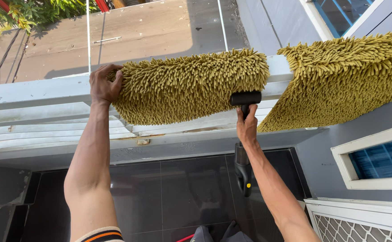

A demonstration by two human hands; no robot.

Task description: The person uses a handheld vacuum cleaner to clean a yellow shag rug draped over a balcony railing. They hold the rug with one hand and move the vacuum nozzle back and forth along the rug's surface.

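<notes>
**Ana:** Looking down from a balcony, what do the two bare hands hold?

**Ben:** Both reach out to a white railing (pixel 34 92) with a shaggy mustard-yellow mat (pixel 189 87) draped over its top edge. The left hand (pixel 104 85) clutches the mat's left end, fingers curled tight into the pile. The right hand (pixel 247 127) is wrapped around the neck of a black handheld vacuum (pixel 243 168), whose nozzle head presses against the mat's lower right corner.

**Ana:** Which way does the vacuum point?

**Ben:** Nozzle up at the mat, body hanging down below the wrist, with a small yellow button near its bottom end.

**Ana:** Anything else on the railing?

**Ben:** A second yellow mat (pixel 343 78) hangs over the railing's right end, just beside the first without overlapping it. Under the railing lies a dark tiled floor (pixel 160 197). A blue-paned window (pixel 379 159) sits in the grey wall at right.
</notes>
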